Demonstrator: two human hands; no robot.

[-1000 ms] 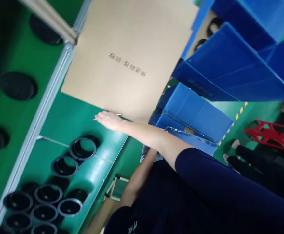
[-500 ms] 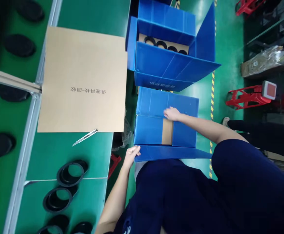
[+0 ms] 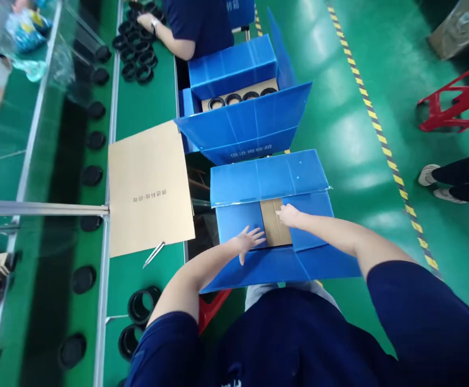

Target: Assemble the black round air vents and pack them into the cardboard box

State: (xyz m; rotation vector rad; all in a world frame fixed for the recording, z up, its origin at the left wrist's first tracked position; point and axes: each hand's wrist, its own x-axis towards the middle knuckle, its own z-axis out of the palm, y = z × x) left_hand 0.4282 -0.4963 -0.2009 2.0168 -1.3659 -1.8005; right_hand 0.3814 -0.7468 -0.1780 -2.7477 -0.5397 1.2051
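Note:
The blue box [image 3: 238,220] in front of me has its left and right flaps folded inward. Between them shows a strip of brown cardboard [image 3: 272,228]. My left hand [image 3: 249,242] is open, fingers spread, over the left flap near the near flap [image 3: 274,269]. My right hand [image 3: 289,215] is at the inner edge of the right flap [image 3: 312,228], its fingers bent round that edge, beside the cardboard. The far flap [image 3: 266,177] and the near flap are folded outward. What lies under the cardboard is hidden.
Another blue box [image 3: 250,126] stands beyond, open, with black rings [image 3: 234,99] inside. On the bench at left lie a cardboard sheet [image 3: 149,188], a utility knife [image 3: 153,255] and black rings [image 3: 141,306]. A co-worker's arm [image 3: 173,40] reaches over more rings. Red stool [image 3: 457,99] at right.
My left hand has let go of the near flap's corner and moved inward over the box. My right hand has come down from the far flap to the right flap's edge. The view has shifted.

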